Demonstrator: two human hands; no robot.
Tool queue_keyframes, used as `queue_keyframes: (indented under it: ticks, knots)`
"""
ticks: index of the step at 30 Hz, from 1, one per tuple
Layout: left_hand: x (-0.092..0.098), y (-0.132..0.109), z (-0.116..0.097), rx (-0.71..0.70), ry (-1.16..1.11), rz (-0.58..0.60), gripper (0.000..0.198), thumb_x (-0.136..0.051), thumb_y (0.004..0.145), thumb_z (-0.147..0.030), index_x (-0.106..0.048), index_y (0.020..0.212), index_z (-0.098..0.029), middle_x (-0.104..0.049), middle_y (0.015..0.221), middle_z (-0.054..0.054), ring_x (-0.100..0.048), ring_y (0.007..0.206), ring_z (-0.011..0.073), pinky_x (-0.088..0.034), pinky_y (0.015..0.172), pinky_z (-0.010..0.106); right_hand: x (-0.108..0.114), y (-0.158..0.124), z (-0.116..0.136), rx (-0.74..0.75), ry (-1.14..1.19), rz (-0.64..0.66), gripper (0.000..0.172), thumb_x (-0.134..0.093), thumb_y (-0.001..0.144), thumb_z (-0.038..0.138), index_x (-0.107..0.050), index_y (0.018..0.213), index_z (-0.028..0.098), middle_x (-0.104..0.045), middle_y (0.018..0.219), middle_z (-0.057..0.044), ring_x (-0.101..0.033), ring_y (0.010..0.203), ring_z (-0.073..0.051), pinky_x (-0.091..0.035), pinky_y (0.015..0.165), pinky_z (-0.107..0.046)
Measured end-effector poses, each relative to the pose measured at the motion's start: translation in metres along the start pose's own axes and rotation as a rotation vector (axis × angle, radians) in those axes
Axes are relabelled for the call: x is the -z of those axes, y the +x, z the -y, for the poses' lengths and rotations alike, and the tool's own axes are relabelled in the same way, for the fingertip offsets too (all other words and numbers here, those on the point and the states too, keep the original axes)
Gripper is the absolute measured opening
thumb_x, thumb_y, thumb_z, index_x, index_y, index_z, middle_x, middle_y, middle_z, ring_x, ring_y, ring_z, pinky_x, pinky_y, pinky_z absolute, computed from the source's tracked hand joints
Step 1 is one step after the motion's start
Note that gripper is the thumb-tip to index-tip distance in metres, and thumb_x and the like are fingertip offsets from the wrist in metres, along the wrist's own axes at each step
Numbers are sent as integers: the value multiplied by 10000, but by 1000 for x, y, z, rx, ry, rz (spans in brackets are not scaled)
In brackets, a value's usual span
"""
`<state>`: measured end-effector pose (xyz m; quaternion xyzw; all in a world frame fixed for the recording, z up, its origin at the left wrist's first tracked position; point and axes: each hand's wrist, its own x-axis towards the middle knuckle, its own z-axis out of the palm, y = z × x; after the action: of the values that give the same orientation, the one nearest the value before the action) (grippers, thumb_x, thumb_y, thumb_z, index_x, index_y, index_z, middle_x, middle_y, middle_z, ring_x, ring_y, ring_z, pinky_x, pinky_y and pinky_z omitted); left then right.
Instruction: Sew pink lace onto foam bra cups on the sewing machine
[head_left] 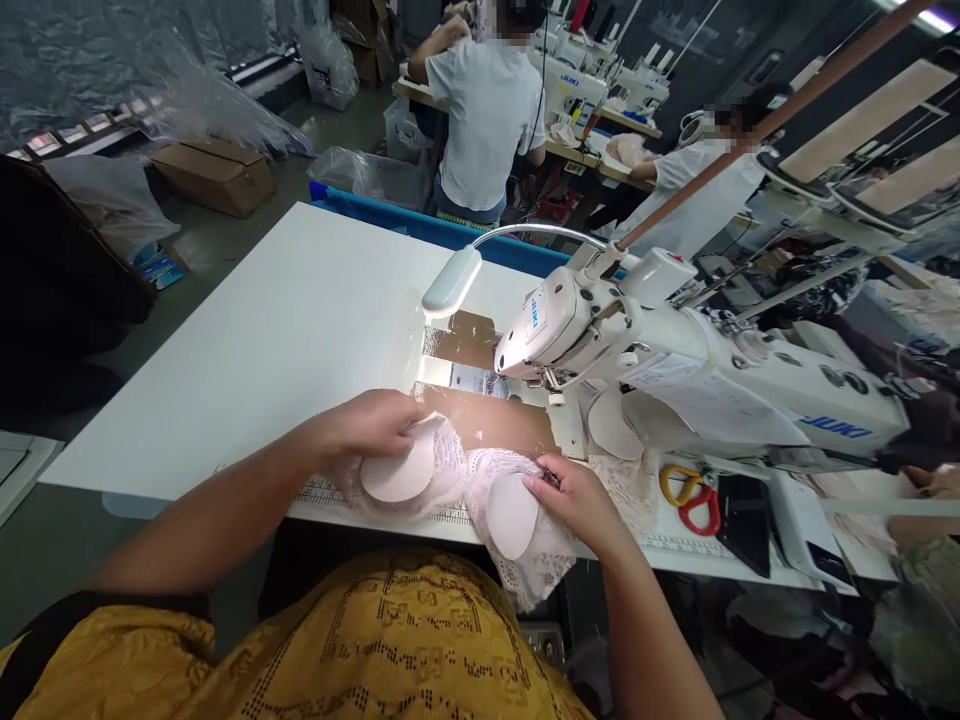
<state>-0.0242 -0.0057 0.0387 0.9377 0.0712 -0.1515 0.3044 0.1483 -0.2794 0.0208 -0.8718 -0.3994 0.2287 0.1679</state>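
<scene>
A white lace bra (480, 490) with two pale padded cups lies at the near edge of the white sewing table (285, 330). My left hand (375, 425) is closed over the top of the left cup (397, 472). My right hand (574, 495) pinches the lace beside the right cup (512, 515). Both hands sit just in front of the white sewing machine (675, 370), whose needle area is behind them. Part of the lace hangs over the table edge toward my lap.
A gooseneck lamp (451, 283) lights the needle plate. Scissors with yellow and red handles (690, 495) and a black flat object (742, 520) lie right of my hand. More lace pieces (622, 480) rest beside the machine. Two people work at machines behind; a cardboard box (214, 175) sits on the floor at the left.
</scene>
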Motion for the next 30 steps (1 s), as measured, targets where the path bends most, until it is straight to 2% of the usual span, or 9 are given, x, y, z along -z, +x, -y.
queue_keyframes:
  ticks: [5,10,14,16,18,20,23,26,30]
  knots:
    - [11,-28,7,50,192,-73,87,-440,794,-194,-456,709,-183,-567,767,36,-514,678,184,-306,573,292,-6,14,34,205,159,-167,211,-430,922,365,-568,921,204,-626,965,-70,-577,879,-216,-437,760,-328]
    - [50,-56,37,176,415,-613,35,-473,779,-225,-492,780,-195,-616,1083,61,-559,964,231,-410,716,323,-17,53,99,443,291,-246,237,-355,959,308,-561,898,207,-602,834,-60,-570,776,-203,-471,733,-342]
    - [77,-58,59,245,561,-929,56,-468,756,-150,-453,717,-187,-566,1291,59,-488,1184,244,-408,914,345,-31,99,136,671,339,-474,300,-342,950,224,-561,1149,178,-587,1153,-125,-547,1105,-222,-451,984,-375]
    - [79,-51,75,318,585,-873,70,-485,723,-122,-496,766,-178,-554,1310,88,-457,1235,267,-385,959,364,-38,118,143,678,224,-427,385,-342,910,143,-514,1254,161,-509,1307,-144,-510,1182,-225,-434,1025,-385]
    - [73,-40,94,406,537,-671,132,-519,724,-171,-545,854,-168,-585,1242,126,-480,1212,305,-390,937,382,-42,128,144,636,53,-277,409,-346,860,80,-533,1218,140,-482,1332,-166,-537,1128,-239,-470,962,-391]
    - [65,-29,113,450,454,-480,268,-540,777,-323,-566,985,-155,-621,1146,142,-542,1117,319,-420,876,379,-45,127,138,620,-79,-142,347,-362,834,57,-589,1085,131,-531,1249,-171,-565,1044,-248,-494,885,-385]
    - [60,-18,136,434,397,-427,619,-489,817,-569,-504,1239,-117,-558,1282,161,-512,1175,330,-412,932,382,-42,104,115,676,-107,-77,331,-382,823,48,-610,1031,168,-608,1110,-115,-571,1010,-229,-492,869,-354]
    - [66,-13,148,397,394,-410,722,-431,859,-596,-426,1366,-83,-422,1442,167,-383,1314,344,-311,1069,398,-30,71,76,598,-53,-153,451,-393,808,42,-583,1172,230,-613,1199,-59,-574,1059,-201,-487,887,-315]
    - [75,-8,143,412,445,-413,682,-416,900,-529,-382,1406,-73,-345,1500,166,-271,1376,353,-267,1102,474,-7,31,7,149,-162,-464,357,-458,883,200,-591,1213,187,-582,1258,-117,-592,1038,-258,-492,808,-345]
